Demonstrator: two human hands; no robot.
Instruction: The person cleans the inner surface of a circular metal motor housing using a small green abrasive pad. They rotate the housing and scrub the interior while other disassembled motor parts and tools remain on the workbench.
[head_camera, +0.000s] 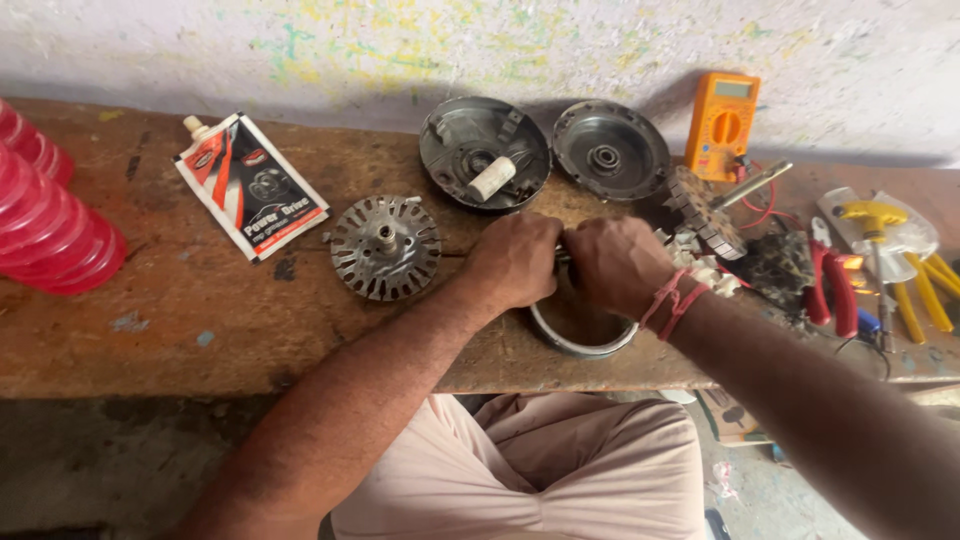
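Note:
My left hand (515, 260) and my right hand (615, 265) are side by side at the front of the wooden bench (200, 320), both closed on the upper rim of a round metal ring (580, 345). The hands hide most of the ring; only its lower arc shows. A slotted metal rotor disc (386, 247) with a short shaft lies just left of my left hand. Red and pink threads circle my right wrist.
Two round metal covers (485, 152) (611, 150) lie at the back, one holding a white cylinder (492, 179). An orange multimeter (722, 125) leans on the wall. A grease pouch (251, 186), red plastic bottles (45, 225), red pliers (830, 285), yellow-handled tools (900, 270).

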